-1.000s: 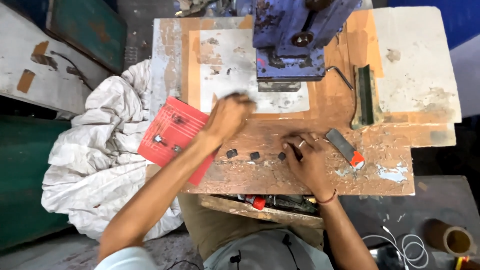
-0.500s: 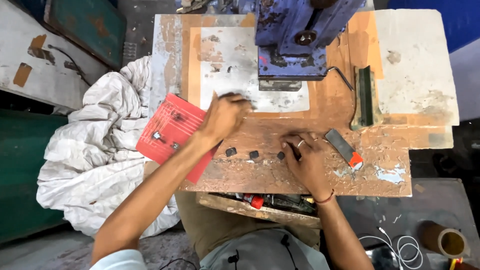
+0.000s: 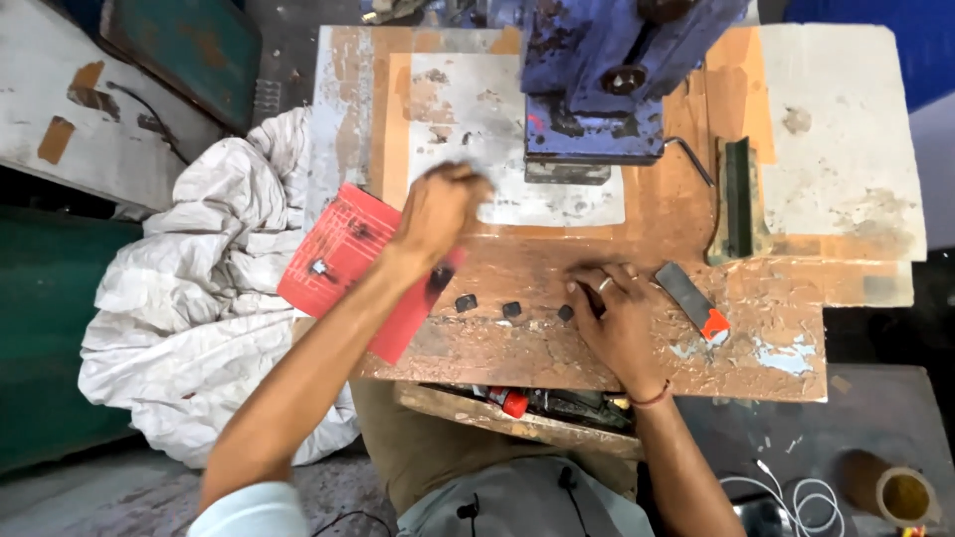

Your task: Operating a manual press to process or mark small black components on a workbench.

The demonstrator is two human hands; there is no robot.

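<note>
Centrally, the worn wooden workbench (image 3: 696,348) fills most of the frame, with a blue press machine (image 3: 597,89) standing at its upper middle. A heap of white cloth (image 3: 189,328) lies at the left of the frame, just beside the bench. A red tray (image 3: 343,264) overhangs the bench's left edge, with a few small pieces on it.

The left hand (image 3: 438,211) hovers at centre-left over the tray's right end, fingers curled; it is blurred, so I cannot tell whether it holds anything. The right hand (image 3: 617,313) rests lower centre, fingers bent narrow and pressed down on or beside the rightmost of three small dark parts (image 3: 512,309) lined up on the bench between the two hands.

Judging from this, the tray could tip off the edge if the left forearm bumps it, spilling its pieces into the cloth. The small parts could be swept off the near edge by a wrist.

A grey blade with a red handle (image 3: 691,296) lies just right of the right hand, close enough to catch it.
</note>
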